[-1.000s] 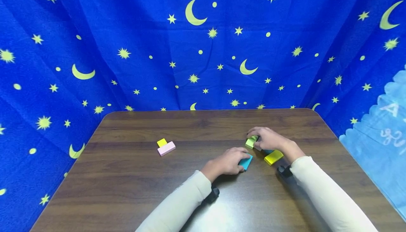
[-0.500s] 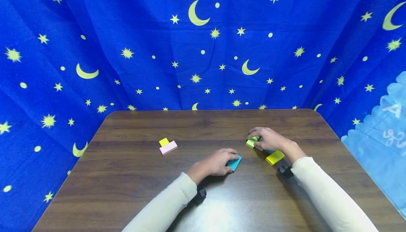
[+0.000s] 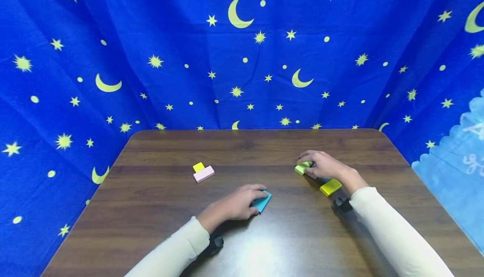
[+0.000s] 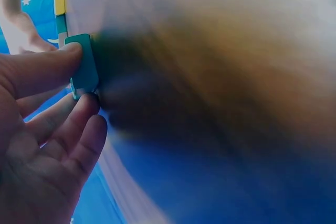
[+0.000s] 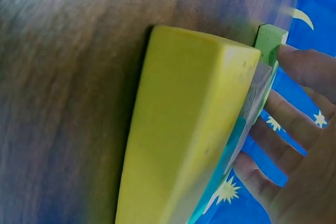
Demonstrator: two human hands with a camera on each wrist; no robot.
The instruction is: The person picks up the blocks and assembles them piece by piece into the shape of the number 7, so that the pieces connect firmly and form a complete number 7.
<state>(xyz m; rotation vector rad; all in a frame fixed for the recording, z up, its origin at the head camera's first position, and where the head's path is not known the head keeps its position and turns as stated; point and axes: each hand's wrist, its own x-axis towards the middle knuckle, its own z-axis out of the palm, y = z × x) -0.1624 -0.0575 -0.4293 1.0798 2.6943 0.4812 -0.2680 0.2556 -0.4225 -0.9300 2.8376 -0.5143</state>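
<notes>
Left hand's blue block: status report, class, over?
Left hand pinches blue rectangular block. Right hand grips green rectangular block. Yellow rectangular block beside right hand, away from left.

So from my seat I've got both arms (image 3: 397,233) out over the worktop (image 3: 302,235), slanting in toward each other, pale sleeves (image 3: 174,247) ending near the wrists (image 3: 355,180). Left hand (image 3: 240,202) is knuckles-up around the middle, thumb (image 4: 44,72) and fingers (image 4: 88,142) pinching. Right hand (image 3: 324,165) sits closer to the far and right edges, knuckles up too, fingers curled in a grip.
</notes>
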